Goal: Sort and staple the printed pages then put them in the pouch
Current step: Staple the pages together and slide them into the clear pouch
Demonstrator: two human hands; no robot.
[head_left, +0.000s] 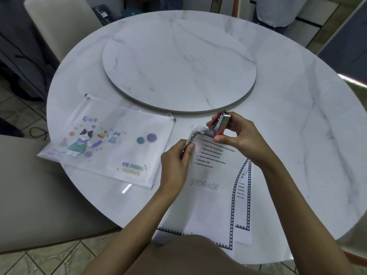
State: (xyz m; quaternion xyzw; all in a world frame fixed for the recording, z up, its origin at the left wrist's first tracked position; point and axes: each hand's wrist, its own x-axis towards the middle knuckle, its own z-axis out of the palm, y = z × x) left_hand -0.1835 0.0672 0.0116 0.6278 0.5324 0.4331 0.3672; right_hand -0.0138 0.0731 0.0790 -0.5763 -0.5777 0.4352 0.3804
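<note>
A stack of printed pages point(210, 195) with a black-and-white patterned border and the word STORAGE lies at the near edge of the table. My left hand point(175, 165) pinches the lifted top-left corner of the pages. My right hand point(240, 138) grips a small red and silver stapler point(220, 123), whose jaws sit over that same corner. A clear zip pouch point(111, 143) printed with cartoon cats lies flat to the left of the pages.
The round white marble table point(288, 135) carries a raised marble turntable point(178, 66) in its middle. A cream chair point(57, 26) stands at the far left and a grey seat point(39, 191) at the near left. A person stands at the far right.
</note>
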